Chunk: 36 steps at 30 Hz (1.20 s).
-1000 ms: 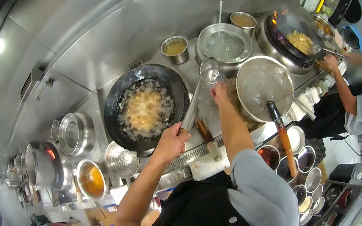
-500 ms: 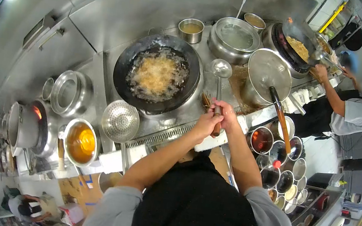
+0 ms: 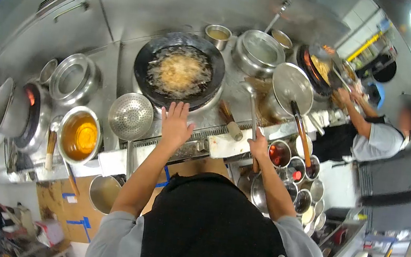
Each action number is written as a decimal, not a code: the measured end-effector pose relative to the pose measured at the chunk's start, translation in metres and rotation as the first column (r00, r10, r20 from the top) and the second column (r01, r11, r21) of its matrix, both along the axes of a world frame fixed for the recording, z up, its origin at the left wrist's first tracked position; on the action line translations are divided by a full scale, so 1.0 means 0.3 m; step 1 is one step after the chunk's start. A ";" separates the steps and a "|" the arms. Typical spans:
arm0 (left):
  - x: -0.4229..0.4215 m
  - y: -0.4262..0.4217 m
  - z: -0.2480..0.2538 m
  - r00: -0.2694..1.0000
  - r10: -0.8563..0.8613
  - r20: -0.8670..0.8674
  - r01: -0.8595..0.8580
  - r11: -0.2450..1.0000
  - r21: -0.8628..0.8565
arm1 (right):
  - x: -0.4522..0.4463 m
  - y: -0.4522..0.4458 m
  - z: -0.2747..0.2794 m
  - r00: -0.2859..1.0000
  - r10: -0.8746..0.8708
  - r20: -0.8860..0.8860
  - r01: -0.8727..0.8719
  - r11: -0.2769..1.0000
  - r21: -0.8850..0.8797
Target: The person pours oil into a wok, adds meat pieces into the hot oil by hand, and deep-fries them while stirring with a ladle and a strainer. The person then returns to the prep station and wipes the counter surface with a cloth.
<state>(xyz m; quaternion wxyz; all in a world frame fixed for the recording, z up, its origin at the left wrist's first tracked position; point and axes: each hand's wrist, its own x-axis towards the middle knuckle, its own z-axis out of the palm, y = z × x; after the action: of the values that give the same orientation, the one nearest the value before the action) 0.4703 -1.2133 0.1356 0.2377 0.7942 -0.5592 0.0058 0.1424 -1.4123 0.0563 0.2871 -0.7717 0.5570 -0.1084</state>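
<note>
My left hand (image 3: 177, 123) is open, its fingers spread over the front edge of the black wok (image 3: 142, 67). A pale golden mass of food (image 3: 178, 71) bubbles in the oil there. Off to the right, my right hand (image 3: 259, 145) is closed round the wooden handle of a metal ladle (image 3: 253, 115); the ladle's bowl points away from me. Between my hands lies a bamboo wok brush (image 3: 231, 123) by a folded white cloth (image 3: 229, 145). Left of my left hand, a perforated skimmer (image 3: 130, 116) rests on the stove edge.
To the left stand a bowl of amber liquid (image 3: 79, 134) and a steel pot (image 3: 8, 108) beside a flame. A large strainer (image 3: 292, 88) sits on a pot to the right, above several seasoning containers (image 3: 303, 201). A co-worker (image 3: 373, 133) handles another wok (image 3: 318, 71).
My hands were together on the ladle handle. My left hand has let go and moved left towards the wok, fingers spread. My right hand has kept the ladle and drawn it lower.
</note>
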 end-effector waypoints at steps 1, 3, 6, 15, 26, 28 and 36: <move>-0.001 0.021 0.012 1.000 -0.014 -0.017 0.015 0.999 0.036 | 0.011 0.015 0.067 1.000 0.004 0.008 -0.004 0.998 -0.067; -0.043 0.078 0.034 0.997 0.036 -0.073 -0.041 0.997 -0.064 | 0.011 0.023 0.220 0.985 0.112 0.133 -0.100 0.991 -0.094; -0.125 0.208 0.036 0.996 0.064 -0.062 -0.074 0.981 -0.177 | -0.033 -0.024 0.401 0.902 0.369 0.225 -0.346 0.928 -0.135; -0.510 0.946 -0.692 0.667 0.504 -0.548 -0.393 0.864 0.316 | 0.052 -0.133 0.597 0.655 0.558 -0.510 -0.707 0.691 -0.152; -1.309 1.683 -0.845 -0.388 0.827 -0.406 -0.531 0.160 0.833 | 0.381 -0.202 0.365 0.714 0.632 -0.301 -0.675 0.736 -0.057; -1.372 1.664 -0.824 -0.383 0.816 -0.432 -0.544 0.179 0.820 | 0.434 -0.204 0.331 0.723 0.636 -0.270 -0.675 0.733 -0.082; -1.288 1.633 -0.830 -0.251 0.791 -0.558 -0.652 0.288 0.701 | 0.659 -0.204 0.230 0.785 0.573 0.235 -0.609 0.783 0.124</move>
<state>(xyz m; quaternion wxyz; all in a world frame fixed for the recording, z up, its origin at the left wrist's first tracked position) 0.0840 -0.7234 -0.1135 0.3811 0.8336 0.2548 -0.3080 0.3401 -1.4734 0.1252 0.4304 -0.8625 0.2646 -0.0293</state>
